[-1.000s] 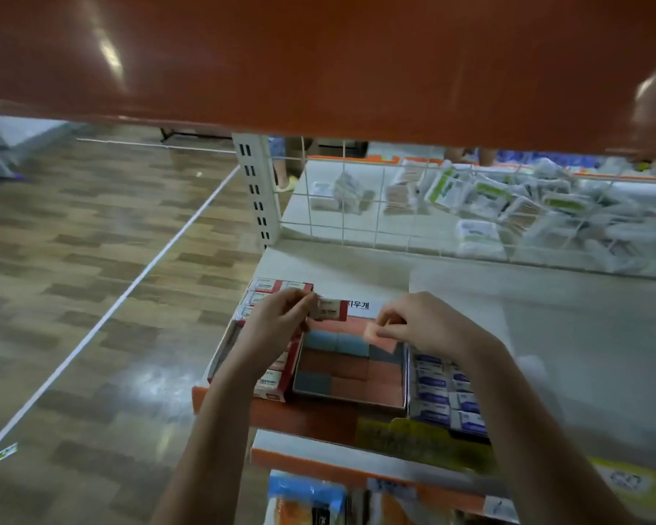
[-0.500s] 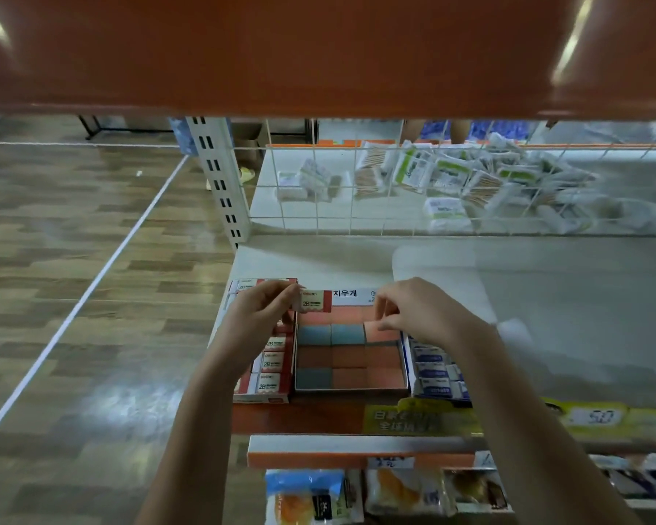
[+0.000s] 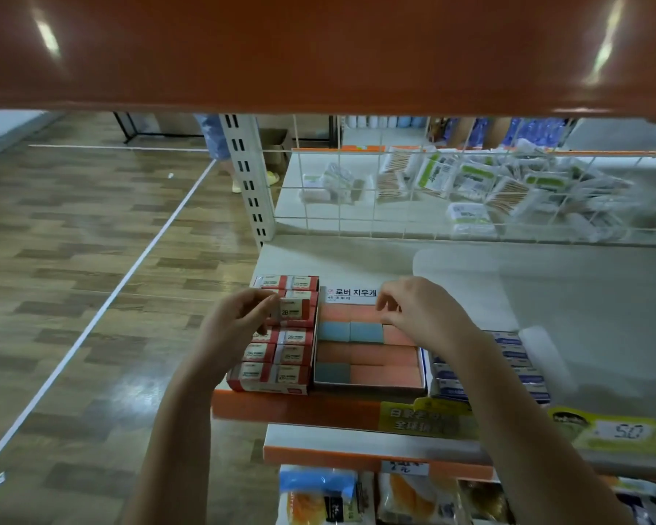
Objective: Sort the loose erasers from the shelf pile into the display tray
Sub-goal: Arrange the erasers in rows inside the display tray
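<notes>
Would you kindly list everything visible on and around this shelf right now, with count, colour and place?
2B eraser: one, red and white sleeve, held over the red tray.
Red tray: one, full of 2B erasers, shelf front left.
Middle tray: one, white-rimmed, holding pink, blue and grey blocks.
Blue-labelled boxes: several, white and blue, right of the middle tray.
Wire grid: one, white, behind the shelf, packets beyond.
Price label: one, yellow, shelf edge.
Left hand: pinches the 2B eraser.
Right hand: fingers curled over the middle tray's far corner.

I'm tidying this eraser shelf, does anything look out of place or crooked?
Mostly neat. The one stray is the red-sleeved 2B eraser pinched in the left hand, above the red tray's rows rather than seated in one. In the middle tray, blue and grey blocks sit mixed among pink.
</notes>
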A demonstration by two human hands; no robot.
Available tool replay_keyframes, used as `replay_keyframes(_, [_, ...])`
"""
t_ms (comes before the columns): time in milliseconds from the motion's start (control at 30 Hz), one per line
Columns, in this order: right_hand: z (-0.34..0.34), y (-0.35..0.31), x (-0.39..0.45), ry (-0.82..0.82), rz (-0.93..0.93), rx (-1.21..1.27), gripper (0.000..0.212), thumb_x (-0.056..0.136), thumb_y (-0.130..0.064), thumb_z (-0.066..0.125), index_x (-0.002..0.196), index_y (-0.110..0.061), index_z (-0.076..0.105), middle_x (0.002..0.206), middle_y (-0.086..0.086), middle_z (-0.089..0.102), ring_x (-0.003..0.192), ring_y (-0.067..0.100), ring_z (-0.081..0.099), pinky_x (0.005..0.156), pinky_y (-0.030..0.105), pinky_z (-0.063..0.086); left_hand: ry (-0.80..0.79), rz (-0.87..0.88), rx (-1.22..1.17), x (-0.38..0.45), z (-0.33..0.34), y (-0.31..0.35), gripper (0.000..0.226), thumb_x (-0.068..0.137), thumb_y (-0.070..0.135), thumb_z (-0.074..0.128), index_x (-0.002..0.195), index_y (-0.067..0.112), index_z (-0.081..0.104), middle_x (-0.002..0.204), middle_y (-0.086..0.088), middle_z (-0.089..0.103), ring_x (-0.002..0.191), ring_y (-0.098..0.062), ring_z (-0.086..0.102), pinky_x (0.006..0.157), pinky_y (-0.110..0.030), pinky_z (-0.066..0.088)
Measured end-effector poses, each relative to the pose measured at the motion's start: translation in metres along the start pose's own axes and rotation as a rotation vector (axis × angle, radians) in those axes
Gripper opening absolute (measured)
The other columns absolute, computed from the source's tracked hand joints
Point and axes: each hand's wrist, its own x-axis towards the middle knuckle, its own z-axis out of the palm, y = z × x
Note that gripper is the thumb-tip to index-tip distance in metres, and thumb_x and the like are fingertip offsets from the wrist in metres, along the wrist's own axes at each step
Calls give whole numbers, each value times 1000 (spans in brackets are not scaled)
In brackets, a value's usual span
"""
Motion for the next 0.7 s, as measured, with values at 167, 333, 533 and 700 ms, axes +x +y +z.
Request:
replay_keyframes(167, [5,-29,8,-45,-104,35,13,91,-21,57,101,-17,63,100,-1,60,88,11,55,77,23,44,-25,-54,185,-7,-5,-17,5,90,27,59,92,30,62,71,6,68,47,1,50,50,-19,39])
replay_keyframes(333, [17,-41,11,-83,-121,44,12,90,-22,59,101,-18,63,102,-2,61,87,9,53,73,21,39,-75,-29,289,-2,7,-21,11,90,30,58,83,36,54,74,10,65,59,-6,56,55,-24,45])
replay_keyframes(533, [28,-47,9,-85,-106,67,13,91,-22,57,103,-21,62,105,-5,62,88,7,54,76,21,42,127,127,651,-9,17,-17,16,92,35,54,101,25,62,97,12,64,77,-4,55,53,-14,35])
replay_keyframes(700, [34,-50,7,-64,-95,73,13,91,-24,57,102,-22,62,105,-5,61,91,7,55,84,28,50,177,161,682,-11,24,-23,17,91,36,54,100,22,59,103,8,62,80,-7,53,56,-20,42])
